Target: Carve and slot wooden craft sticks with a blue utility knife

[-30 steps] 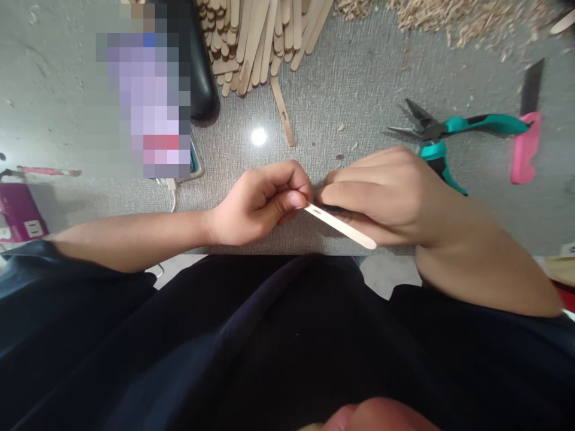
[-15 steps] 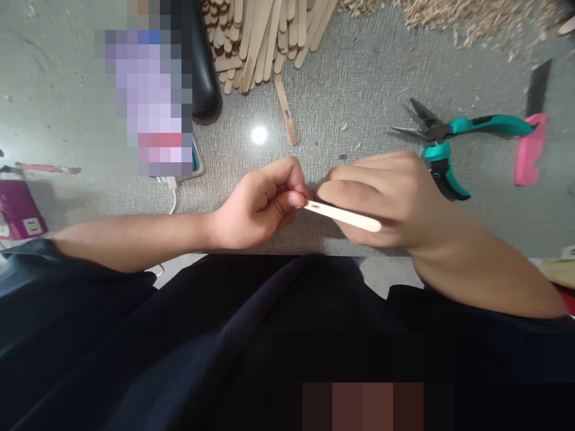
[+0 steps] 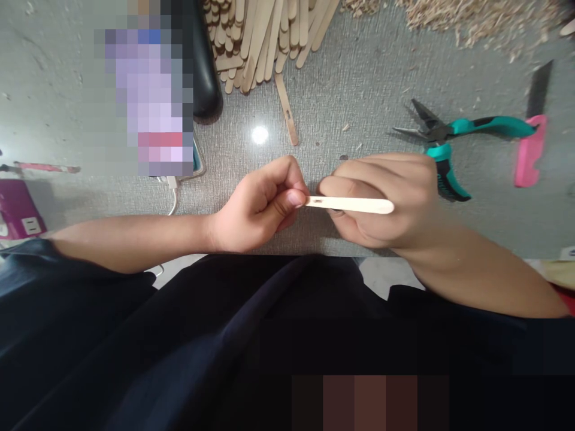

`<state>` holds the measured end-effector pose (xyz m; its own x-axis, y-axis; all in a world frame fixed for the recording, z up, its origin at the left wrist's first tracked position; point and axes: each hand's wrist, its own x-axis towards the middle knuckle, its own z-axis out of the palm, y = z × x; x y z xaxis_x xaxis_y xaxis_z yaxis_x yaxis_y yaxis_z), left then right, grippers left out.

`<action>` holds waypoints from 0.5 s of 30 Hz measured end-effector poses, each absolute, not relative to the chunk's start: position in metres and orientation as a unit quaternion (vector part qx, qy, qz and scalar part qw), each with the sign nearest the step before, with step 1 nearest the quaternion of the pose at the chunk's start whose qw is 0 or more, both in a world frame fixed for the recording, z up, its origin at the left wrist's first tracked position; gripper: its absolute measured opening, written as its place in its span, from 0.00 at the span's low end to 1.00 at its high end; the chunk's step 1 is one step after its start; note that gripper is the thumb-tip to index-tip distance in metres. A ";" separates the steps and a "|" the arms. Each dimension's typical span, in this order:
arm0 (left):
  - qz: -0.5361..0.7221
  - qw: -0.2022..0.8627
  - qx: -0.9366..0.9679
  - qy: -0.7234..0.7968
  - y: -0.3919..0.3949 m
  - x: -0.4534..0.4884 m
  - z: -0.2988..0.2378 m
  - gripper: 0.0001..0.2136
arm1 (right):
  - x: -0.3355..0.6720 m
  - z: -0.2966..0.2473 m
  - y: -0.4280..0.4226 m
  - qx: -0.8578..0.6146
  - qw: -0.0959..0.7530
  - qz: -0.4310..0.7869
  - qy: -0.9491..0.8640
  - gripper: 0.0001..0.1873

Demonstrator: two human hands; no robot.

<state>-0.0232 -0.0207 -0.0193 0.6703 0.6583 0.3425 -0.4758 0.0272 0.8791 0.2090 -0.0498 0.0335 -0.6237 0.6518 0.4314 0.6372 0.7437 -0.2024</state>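
Note:
A flat wooden craft stick [image 3: 354, 205] with a small slot near its left end lies level between my two hands, just above the grey table's near edge. My left hand [image 3: 258, 203] is closed, its thumb and fingers pinching the stick's left tip. My right hand [image 3: 386, 200] is curled over the stick's middle, fingers closed around it; whatever else lies under those fingers is hidden. The stick's right end pokes out across my right palm.
A heap of wooden sticks [image 3: 260, 36] lies at the back, one loose slotted stick [image 3: 286, 109] in front of it. Teal-handled pliers [image 3: 444, 143] and a pink-handled blade [image 3: 532, 140] lie at the right. Wood shavings [image 3: 471, 18] cover the far right. A black object [image 3: 204, 66] stands left of the heap.
The stick's right end has swung up from pointing down-right to lying level. My right hand has turned with it. My left hand has stayed in place.

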 end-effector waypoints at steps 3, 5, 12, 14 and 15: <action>0.375 0.724 0.569 0.108 -0.022 -0.024 -0.020 0.15 | 0.208 0.034 -0.051 -0.372 0.243 -0.004 -0.896 0.10; 0.359 0.726 0.573 0.125 -0.023 -0.025 -0.021 0.16 | 0.207 0.033 -0.051 -0.374 0.244 -0.020 -0.894 0.11; 0.369 0.722 0.572 0.125 -0.023 -0.025 -0.015 0.15 | 0.208 0.031 -0.052 -0.380 0.241 -0.042 -0.892 0.07; 0.384 0.716 0.573 0.114 -0.022 -0.024 -0.014 0.12 | 0.208 0.029 -0.053 -0.371 0.248 -0.053 -0.893 0.05; 0.391 0.713 0.573 0.107 -0.022 -0.024 -0.014 0.12 | 0.208 0.028 -0.054 -0.368 0.253 -0.056 -0.893 0.05</action>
<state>-0.0237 -0.0221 -0.0138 0.6716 0.6799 0.2944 -0.4338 0.0387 0.9002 0.2076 -0.0536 0.0281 -0.6001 0.6292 0.4939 0.6864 0.7221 -0.0859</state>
